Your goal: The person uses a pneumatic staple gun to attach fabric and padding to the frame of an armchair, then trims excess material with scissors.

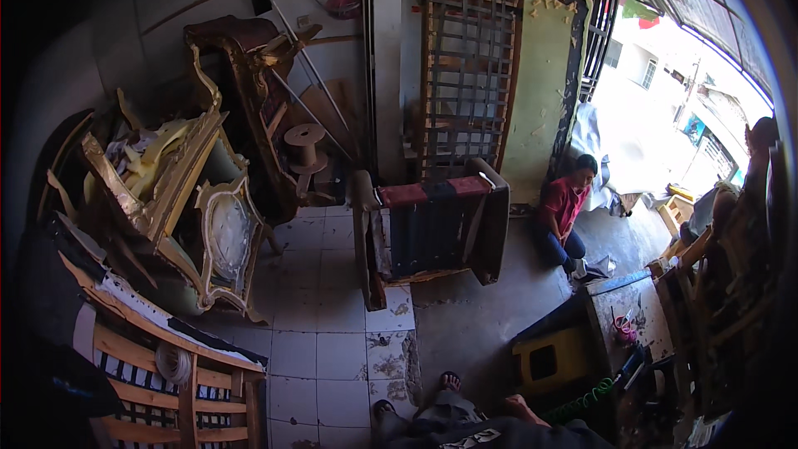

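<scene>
Only part of my right hand [525,410] shows, low in the view beside my dark clothing; its fingers are too dim and small to read, and I see no object in it. Nearest to it are a green coiled air hose [582,402] and a yellow panel [544,362] with a dark opening. My left hand is out of view. Ahead on the floor stands a stripped armchair frame [431,233] with dark webbing and a red strip along its top.
Scissors [623,324] with pink handles lie on a worn bench [644,303] at right. A person [564,212] in a red shirt sits beyond the armchair. Gilded chair frames [195,191] pile up at left, above a slatted wooden frame [187,399]. A webbed frame [470,66] leans behind.
</scene>
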